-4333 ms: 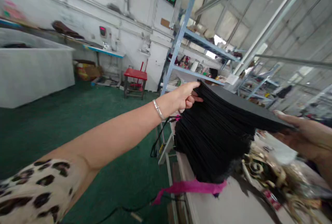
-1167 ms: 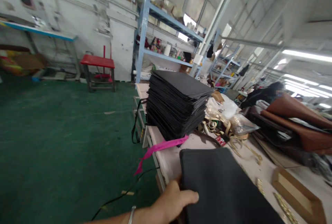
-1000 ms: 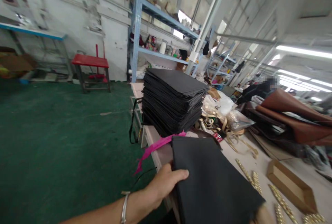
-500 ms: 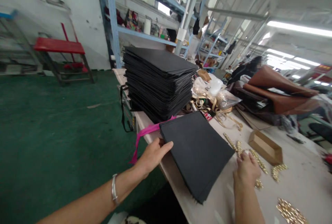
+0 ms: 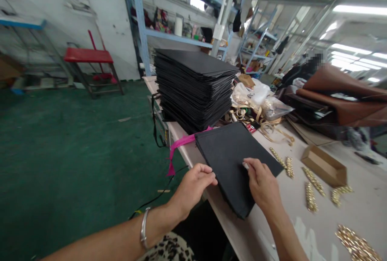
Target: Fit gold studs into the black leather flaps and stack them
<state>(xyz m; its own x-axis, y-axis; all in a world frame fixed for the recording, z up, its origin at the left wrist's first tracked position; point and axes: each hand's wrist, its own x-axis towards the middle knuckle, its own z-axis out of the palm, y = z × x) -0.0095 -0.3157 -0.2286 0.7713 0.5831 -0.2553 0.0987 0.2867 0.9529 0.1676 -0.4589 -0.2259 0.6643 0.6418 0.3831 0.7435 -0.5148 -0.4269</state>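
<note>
A low stack of black sheets (image 5: 229, 148) lies on the table near its front left edge. My right hand (image 5: 264, 184) is over these sheets, thumb and fingers pinching a small whitish piece (image 5: 246, 165) whose kind I cannot make out. At the stack's left edge is my left hand (image 5: 193, 188), its thumb and fingertips drawn together; whatever is between them, if anything, is hidden. Behind stands a tall pile of black sheets (image 5: 193, 88). A pink strip (image 5: 184, 141) hangs over the table edge beside the low stack.
Gold bead-like strips (image 5: 314, 182) lie to the right by an open cardboard box (image 5: 325, 164), with a gold heap (image 5: 358, 241) nearer me. Plastic bags (image 5: 273, 108) and tan straps crowd the back. Brown material (image 5: 341, 92) is piled at the far right.
My right hand has moved left from the gold strips to over the black sheets, carrying the whitish piece. My left hand's fingers have drawn together at the sheets' edge. The view has shifted slightly.
</note>
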